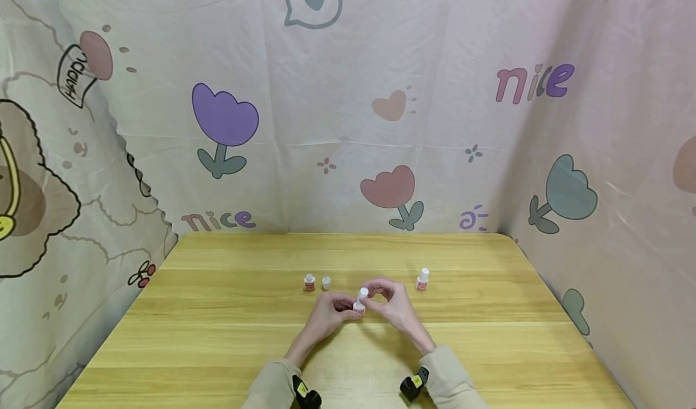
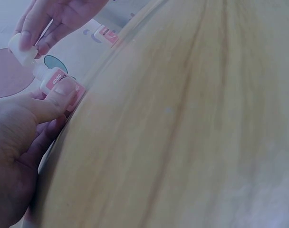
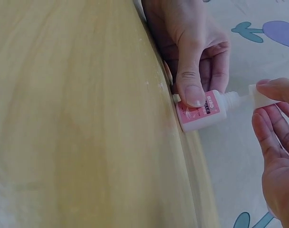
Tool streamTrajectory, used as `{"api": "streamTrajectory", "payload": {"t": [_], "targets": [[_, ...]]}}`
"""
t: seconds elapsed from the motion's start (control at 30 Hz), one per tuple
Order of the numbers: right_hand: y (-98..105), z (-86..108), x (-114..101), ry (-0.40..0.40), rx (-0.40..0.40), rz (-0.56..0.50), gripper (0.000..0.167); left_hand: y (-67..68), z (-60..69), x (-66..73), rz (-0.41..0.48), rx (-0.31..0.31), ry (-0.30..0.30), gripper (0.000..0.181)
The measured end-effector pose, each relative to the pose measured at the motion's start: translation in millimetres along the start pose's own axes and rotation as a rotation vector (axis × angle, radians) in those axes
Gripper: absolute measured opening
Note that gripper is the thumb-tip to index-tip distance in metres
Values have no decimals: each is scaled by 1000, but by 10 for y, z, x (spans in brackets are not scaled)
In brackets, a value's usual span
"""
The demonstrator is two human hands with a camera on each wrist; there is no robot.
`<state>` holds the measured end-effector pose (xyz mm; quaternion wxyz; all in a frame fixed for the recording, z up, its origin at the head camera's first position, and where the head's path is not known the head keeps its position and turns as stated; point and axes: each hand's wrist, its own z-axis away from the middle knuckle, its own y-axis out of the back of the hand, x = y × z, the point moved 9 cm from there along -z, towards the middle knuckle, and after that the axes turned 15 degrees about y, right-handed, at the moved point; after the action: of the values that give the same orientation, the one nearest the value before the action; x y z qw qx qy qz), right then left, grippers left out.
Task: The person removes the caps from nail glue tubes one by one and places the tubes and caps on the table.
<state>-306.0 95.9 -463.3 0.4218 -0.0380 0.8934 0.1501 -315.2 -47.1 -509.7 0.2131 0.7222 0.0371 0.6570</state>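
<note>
A small white glue bottle (image 3: pixel 201 111) with a pink label stands on the table between the hands. My left hand (image 1: pixel 326 317) grips its lower body, the thumb (image 3: pixel 192 95) across the label. With thumb and fingertips, my right hand (image 1: pixel 394 303) pinches a white cap (image 3: pixel 261 97) at the tip of the bottle's thin nozzle. The threaded neck (image 3: pixel 230 99) shows below the cap. Whether the nozzle tip is still inside the cap, I cannot tell.
Left of the hands stand another small bottle (image 1: pixel 309 283) with a short white top and, next to it, a loose white cap (image 1: pixel 326 283). A capped bottle (image 1: pixel 422 280) stands to the right. Patterned cloth (image 1: pixel 326 185) hangs behind the wooden table (image 1: pixel 217 312).
</note>
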Motion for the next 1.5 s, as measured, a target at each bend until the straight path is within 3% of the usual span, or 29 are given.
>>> {"api": "streamTrajectory", "payload": {"t": [0.47, 0.8, 1.23, 1.5], "targets": [[33, -11, -22, 50, 36, -56, 27, -5, 3, -4, 10, -7, 5, 16], [57, 7, 42, -17, 71, -102, 28, 0, 2, -22, 40, 1, 7, 17], [109, 2, 11, 1, 126, -208, 32, 0, 13, -13, 41, 10, 21, 18], [158, 32, 122, -103, 187, -258, 37, 7, 4, -16, 0, 12, -5, 17]]}}
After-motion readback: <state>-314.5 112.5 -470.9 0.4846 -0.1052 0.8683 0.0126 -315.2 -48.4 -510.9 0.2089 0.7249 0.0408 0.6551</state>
